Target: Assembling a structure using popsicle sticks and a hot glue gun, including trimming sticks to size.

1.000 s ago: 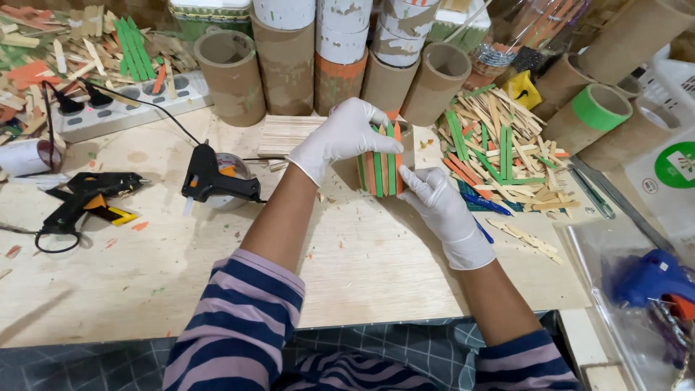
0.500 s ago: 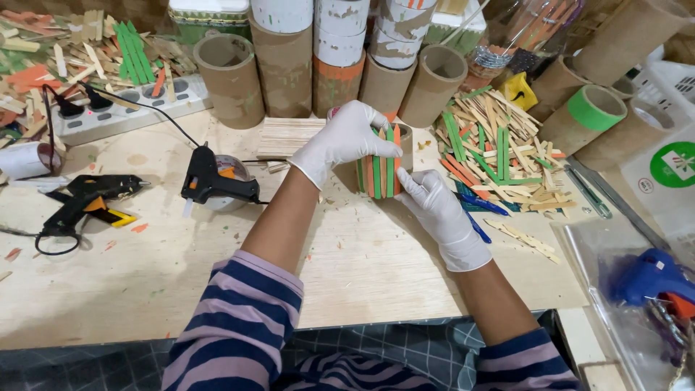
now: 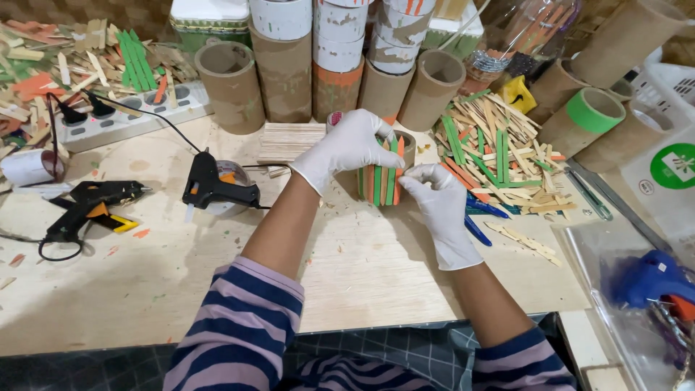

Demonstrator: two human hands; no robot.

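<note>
At centre of my view, on the far-middle part of the plywood desk [image 3: 362, 268], stands a short cardboard tube [image 3: 387, 174] clad w/ upright orange and green craft sticks. Both my hands are on it, in white gloves. Left hand [image 3: 351, 145] is draped over the top and left side, fingers curled round the rim, holding the tube. Right hand [image 3: 438, 206] is at the tube's right side, thumb and forefinger pinched narrow against the sticks at the top edge; I can't tell if it grips a separate stick. Forearms bare, sleeves striped purple and navy.

Just left of the tube, behind my left wrist, lies a flat stack of plain wooden sticks [image 3: 289, 137]. Right of the tube is a loose pile of sticks [image 3: 499, 152], plain, green and orange, w/ a blue pen-like item [image 3: 478, 217] at its near edge. Further left on the desk, a black glue gun [image 3: 217, 188] lies w/ its cable running to a white power strip [image 3: 123, 116] at far left; a second black glue gun [image 3: 90, 206] w/ yellow parts lies nearer the left edge. Along the far side stand tall cardboard tubes [image 3: 232, 83], some tilted, some w/ white paint. At far right, a tube w/ a green rim [image 3: 594, 112], and near right a blue glue gun [image 3: 651, 279] on a clear plastic sheet.
</note>
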